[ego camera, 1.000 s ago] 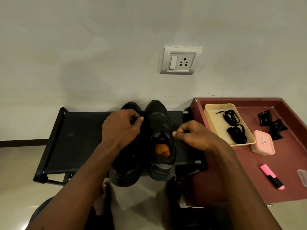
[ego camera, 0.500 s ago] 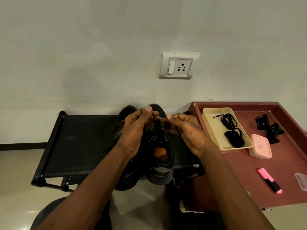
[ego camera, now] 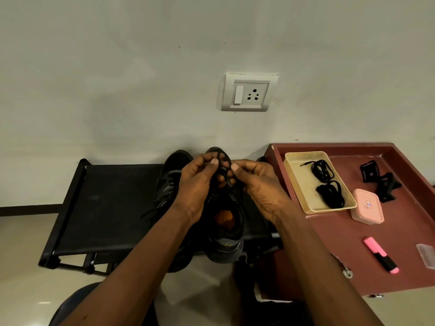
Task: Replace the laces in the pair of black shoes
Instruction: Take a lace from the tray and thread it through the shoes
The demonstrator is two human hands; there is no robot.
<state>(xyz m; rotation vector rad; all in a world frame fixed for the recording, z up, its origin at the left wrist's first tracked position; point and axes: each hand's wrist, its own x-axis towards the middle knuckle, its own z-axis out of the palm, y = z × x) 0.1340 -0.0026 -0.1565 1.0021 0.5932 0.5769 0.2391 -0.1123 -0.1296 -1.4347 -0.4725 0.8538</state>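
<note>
Two black shoes stand side by side on a black fabric rack (ego camera: 113, 208), toes to the wall. The right shoe (ego camera: 227, 229) shows an orange insole; the left shoe (ego camera: 170, 182) is partly behind my left arm. My left hand (ego camera: 197, 184) and my right hand (ego camera: 256, 184) meet above the right shoe's tongue, each pinching the black lace (ego camera: 222, 171) that runs up from that shoe. A loose lace end trails off the left shoe toward the rack. Two bundles of black laces (ego camera: 326, 182) lie in a cream tray (ego camera: 299, 184).
The cream tray sits on a dark red table (ego camera: 329, 250) to the right, with a pink lidded box (ego camera: 367, 207), black clips (ego camera: 379, 180), a pink highlighter (ego camera: 380, 254) and a small clear case (ego camera: 426, 255). A wall socket (ego camera: 249, 92) is above the shoes.
My hands came together from either side of the right shoe and rose slightly, drawing its lace up between the fingertips. The view shifted a little downward.
</note>
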